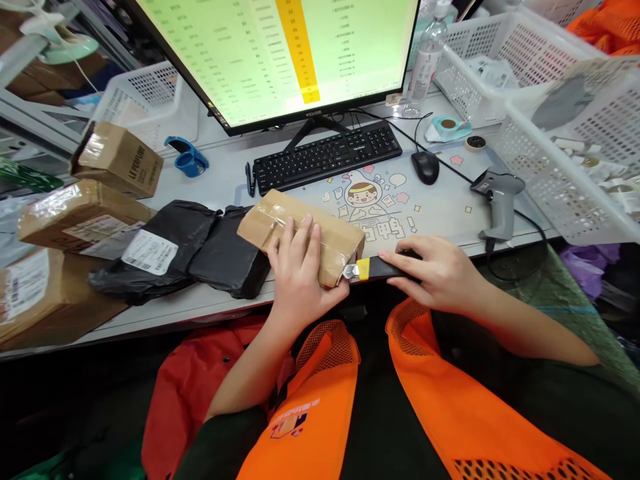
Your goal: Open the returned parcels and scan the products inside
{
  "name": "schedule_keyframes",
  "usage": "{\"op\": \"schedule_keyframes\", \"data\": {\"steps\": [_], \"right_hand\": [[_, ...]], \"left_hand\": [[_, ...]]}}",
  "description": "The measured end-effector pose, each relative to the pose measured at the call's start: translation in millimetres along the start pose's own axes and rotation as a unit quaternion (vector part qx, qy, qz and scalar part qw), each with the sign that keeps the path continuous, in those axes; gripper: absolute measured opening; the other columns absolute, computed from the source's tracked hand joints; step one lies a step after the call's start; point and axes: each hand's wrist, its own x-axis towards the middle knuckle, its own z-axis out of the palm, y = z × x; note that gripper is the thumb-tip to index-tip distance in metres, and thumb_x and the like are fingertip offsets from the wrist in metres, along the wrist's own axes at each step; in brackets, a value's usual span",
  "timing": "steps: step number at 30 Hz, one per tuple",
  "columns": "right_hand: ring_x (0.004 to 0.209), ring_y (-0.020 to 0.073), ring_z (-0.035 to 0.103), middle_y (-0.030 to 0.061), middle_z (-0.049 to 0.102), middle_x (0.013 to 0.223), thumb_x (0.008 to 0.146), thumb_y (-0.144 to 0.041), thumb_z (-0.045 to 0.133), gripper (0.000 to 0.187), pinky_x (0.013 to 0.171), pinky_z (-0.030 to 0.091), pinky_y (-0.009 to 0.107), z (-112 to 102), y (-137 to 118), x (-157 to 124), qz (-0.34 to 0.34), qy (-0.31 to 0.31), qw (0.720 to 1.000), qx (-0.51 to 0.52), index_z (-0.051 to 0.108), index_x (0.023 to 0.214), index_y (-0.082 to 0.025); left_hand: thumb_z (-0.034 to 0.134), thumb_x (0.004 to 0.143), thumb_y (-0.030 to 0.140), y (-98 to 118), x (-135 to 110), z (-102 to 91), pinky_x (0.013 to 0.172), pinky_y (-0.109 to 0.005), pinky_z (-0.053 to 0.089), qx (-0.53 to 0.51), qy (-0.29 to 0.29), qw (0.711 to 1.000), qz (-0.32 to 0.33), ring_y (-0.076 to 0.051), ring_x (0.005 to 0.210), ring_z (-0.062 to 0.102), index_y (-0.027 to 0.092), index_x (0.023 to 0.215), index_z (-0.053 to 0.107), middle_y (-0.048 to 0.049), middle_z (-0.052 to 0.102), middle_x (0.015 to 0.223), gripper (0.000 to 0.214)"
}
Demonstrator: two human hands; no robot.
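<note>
Both of your hands are at work around one small brown box [337, 237] at the front edge of the desk [217, 183]. Your left hand [303, 277] holds it, fingers a little apart and flat on the taped top, thumb by the near right corner. Your right hand [440, 273] is closed around the black handle of a knife [385, 268], whose metal head reaches that same corner; you cannot tell from here whether the blade is in the cardboard.

Just left of the box, two black parcels [225, 260] lie side by side, one bearing a white label. Beyond them, three larger boxes [95, 213] crowd the left end of your desk, near a blue plastic object [190, 160]. Behind your box sit a black keyboard [327, 157] and, to its right, a mouse [425, 168] on a cartoon-printed mat [440, 213]. A grey scanner [500, 200] stands farther right, beside white baskets [565, 173]. A lit screen [240, 60] rises at the back, a clear bottle [427, 63] next to it. You wear an orange vest [310, 413], and red cloth [200, 387] shows below the desk on your left.
</note>
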Motion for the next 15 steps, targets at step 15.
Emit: {"op": "schedule_keyframes", "data": {"steps": [15], "right_hand": [[0.098,0.0291,0.071,0.0111,0.073,0.105,0.099,-0.049,0.064,0.047,0.092,0.060,0.045,37,86,-42,0.288,0.161,0.943,0.043,0.078,0.134,-0.021]], "left_hand": [[0.070,0.092,0.037,-66,-25,-42.7,0.125,-0.064,0.041,-0.064,0.043,0.988,-0.134,-0.040,0.152,0.049,0.022,0.120,0.066,-0.0156,0.063,0.151,0.032]]}}
